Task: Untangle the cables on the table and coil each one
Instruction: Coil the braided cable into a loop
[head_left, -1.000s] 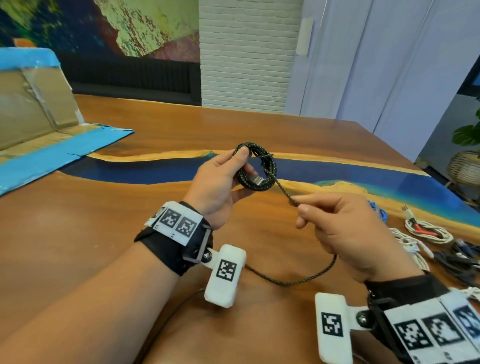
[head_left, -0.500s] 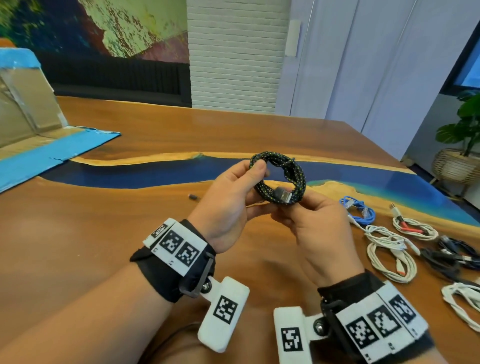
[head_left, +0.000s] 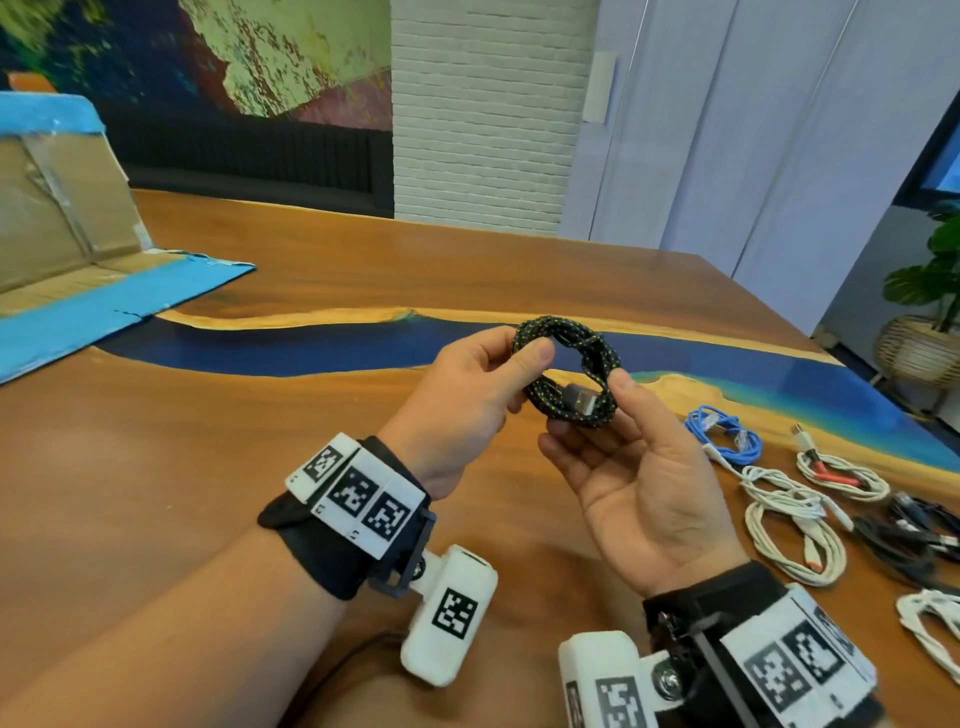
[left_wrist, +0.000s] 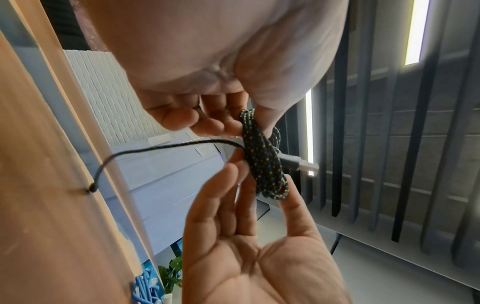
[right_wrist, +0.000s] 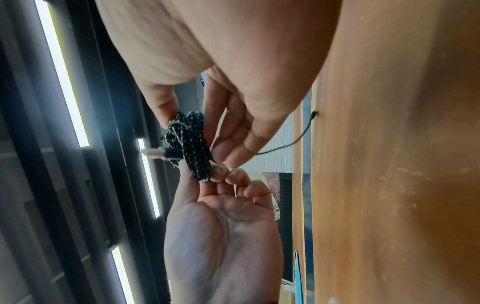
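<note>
A black braided cable (head_left: 571, 338) flecked with yellow is wound into a small coil, held above the wooden table (head_left: 208, 467). My left hand (head_left: 524, 358) grips the coil's left side, thumb in front. My right hand (head_left: 597, 415) pinches its lower right side between thumb and fingers. A silver USB plug (head_left: 582, 401) lies across the coil. In the left wrist view the coil (left_wrist: 262, 156) shows a thin loose tail (left_wrist: 155, 148) running down to the table. The right wrist view shows the same coil (right_wrist: 191, 148) and tail (right_wrist: 293, 142).
Coiled cables lie on the table at the right: a blue one (head_left: 724, 434), white ones (head_left: 795, 530), a white one with red (head_left: 841, 475), black ones (head_left: 914, 535). An open cardboard box with blue tape (head_left: 78, 291) sits at the far left.
My right hand, which held the cable stretched out below the coil, has come up to the coil and now pinches it. The long slack has been wound in.
</note>
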